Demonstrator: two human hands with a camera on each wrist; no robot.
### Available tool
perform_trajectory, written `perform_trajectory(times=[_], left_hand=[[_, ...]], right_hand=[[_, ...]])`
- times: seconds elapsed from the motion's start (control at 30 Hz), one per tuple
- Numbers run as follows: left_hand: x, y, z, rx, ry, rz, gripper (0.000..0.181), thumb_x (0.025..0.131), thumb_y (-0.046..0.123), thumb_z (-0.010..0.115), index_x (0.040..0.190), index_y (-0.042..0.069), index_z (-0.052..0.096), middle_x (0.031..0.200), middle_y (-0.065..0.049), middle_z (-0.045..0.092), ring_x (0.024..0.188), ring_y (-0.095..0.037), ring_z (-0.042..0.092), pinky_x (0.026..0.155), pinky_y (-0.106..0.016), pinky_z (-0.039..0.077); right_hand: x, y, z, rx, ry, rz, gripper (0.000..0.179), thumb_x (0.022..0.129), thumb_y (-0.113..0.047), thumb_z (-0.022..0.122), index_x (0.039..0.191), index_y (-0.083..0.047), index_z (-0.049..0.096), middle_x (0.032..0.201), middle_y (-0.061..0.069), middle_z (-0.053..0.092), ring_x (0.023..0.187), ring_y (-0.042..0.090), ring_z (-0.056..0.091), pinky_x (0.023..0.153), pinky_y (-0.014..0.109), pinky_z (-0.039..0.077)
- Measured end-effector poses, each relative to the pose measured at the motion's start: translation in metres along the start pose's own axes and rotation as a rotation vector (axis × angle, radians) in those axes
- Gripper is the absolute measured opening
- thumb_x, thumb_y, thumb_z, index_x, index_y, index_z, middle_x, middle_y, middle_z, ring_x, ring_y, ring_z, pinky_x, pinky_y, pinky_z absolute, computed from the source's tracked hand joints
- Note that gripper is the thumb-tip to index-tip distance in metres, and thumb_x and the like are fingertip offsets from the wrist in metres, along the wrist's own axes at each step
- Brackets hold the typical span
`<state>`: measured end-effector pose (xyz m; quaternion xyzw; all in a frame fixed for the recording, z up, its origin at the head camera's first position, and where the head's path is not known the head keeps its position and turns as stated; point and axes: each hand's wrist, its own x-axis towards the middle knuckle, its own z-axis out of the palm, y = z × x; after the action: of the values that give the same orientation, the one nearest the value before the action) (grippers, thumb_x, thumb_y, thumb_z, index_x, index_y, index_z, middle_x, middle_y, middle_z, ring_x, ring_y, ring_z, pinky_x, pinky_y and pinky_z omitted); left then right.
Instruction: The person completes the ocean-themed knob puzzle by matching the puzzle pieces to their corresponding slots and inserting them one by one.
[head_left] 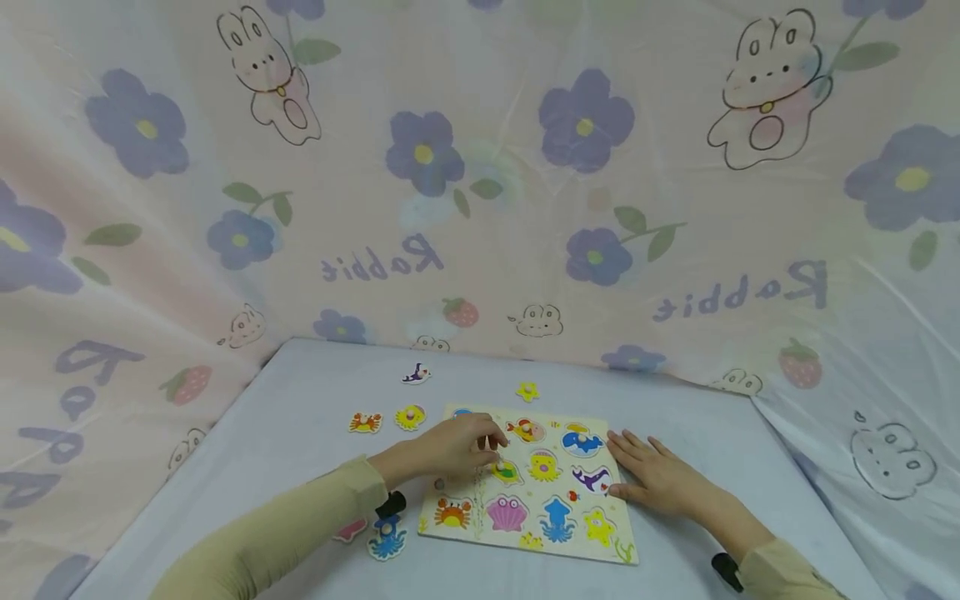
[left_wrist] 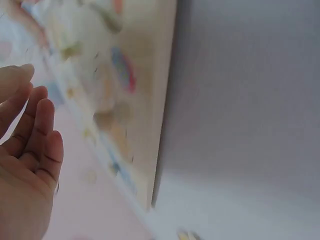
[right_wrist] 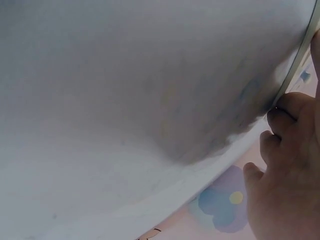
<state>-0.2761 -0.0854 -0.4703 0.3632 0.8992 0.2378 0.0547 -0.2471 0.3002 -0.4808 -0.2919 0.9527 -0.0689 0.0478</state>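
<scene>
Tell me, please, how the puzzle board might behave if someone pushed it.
The puzzle board would probably stay stiff, given its straight edges. Being broad, thin and lying flat, it seems unlikely to tip or roll. The right hand at its side edge might steady it against sliding.

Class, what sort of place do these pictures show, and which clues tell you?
Probably an indoor play or filming booth: a fabric backdrop printed with rabbits and flowers encloses a pale table, on which a sea-animal puzzle board lies.
</scene>
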Motion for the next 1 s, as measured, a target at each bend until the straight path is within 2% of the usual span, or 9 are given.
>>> perform_trajectory(times=[0.1,0.27,0.4,0.47,0.67,0.87,1.0], left_hand=[[-0.009,-0.005,-0.012,-0.056,0.085,0.015,0.022,0.1,0.019,0.072,0.122,0.013,0.072,0.105,0.012,0.063,0.09,-0.003,0.057,0.079,-0.024,0.053],[-0.028,-0.022,-0.03,-0.12,0.226,0.04,0.021,0.1,0.011,0.071,0.12,0.005,0.07,0.109,0.0,0.068,0.094,-0.011,0.061,0.081,-0.041,0.057],[-0.043,-0.037,-0.041,-0.116,0.299,0.014,0.02,0.1,0.009,0.071,0.119,0.006,0.07,0.11,-0.004,0.071,0.094,-0.013,0.062,0.082,-0.044,0.056],[-0.05,-0.045,-0.045,-0.114,0.331,-0.005,0.019,0.099,0.008,0.071,0.118,0.008,0.071,0.108,-0.001,0.071,0.093,-0.012,0.062,0.08,-0.039,0.056],[-0.07,-0.066,-0.053,-0.117,0.383,-0.066,0.02,0.098,0.008,0.073,0.117,0.008,0.071,0.101,0.004,0.07,0.09,-0.011,0.062,0.072,-0.026,0.051],[-0.084,-0.082,-0.063,-0.089,0.405,-0.132,0.022,0.096,0.005,0.074,0.118,0.005,0.071,0.103,0.0,0.072,0.091,-0.013,0.062,0.073,-0.027,0.051],[-0.088,-0.091,-0.066,-0.087,0.373,-0.164,0.021,0.096,0.003,0.073,0.117,0.003,0.071,0.106,-0.004,0.072,0.091,-0.015,0.063,0.075,-0.029,0.052]], right_hand=[[-0.001,0.001,0.002,-0.007,0.008,0.007,0.085,0.1,-0.061,0.057,0.155,0.001,0.043,0.163,0.02,0.038,0.15,0.049,0.03,0.118,0.069,0.02],[-0.002,0.001,0.003,-0.014,0.025,0.007,0.085,0.099,-0.063,0.056,0.155,0.0,0.043,0.163,0.019,0.039,0.15,0.048,0.031,0.119,0.069,0.021],[-0.002,-0.002,0.001,-0.004,0.026,0.003,0.085,0.099,-0.062,0.057,0.155,0.001,0.043,0.163,0.019,0.039,0.149,0.048,0.032,0.118,0.069,0.021],[-0.002,-0.002,0.001,-0.006,0.029,0.004,0.084,0.099,-0.061,0.058,0.155,0.001,0.044,0.162,0.02,0.039,0.149,0.049,0.032,0.118,0.069,0.021],[-0.001,-0.001,0.001,-0.008,0.029,0.021,0.085,0.099,-0.061,0.058,0.156,0.0,0.043,0.163,0.019,0.039,0.15,0.048,0.031,0.119,0.068,0.02],[-0.001,-0.001,0.002,0.0,0.034,0.026,0.085,0.098,-0.062,0.059,0.155,0.0,0.044,0.162,0.019,0.04,0.15,0.048,0.031,0.119,0.069,0.02],[0.0,-0.001,0.003,0.004,0.021,0.029,0.087,0.098,-0.063,0.058,0.156,-0.001,0.043,0.163,0.018,0.039,0.15,0.047,0.031,0.119,0.068,0.019]])
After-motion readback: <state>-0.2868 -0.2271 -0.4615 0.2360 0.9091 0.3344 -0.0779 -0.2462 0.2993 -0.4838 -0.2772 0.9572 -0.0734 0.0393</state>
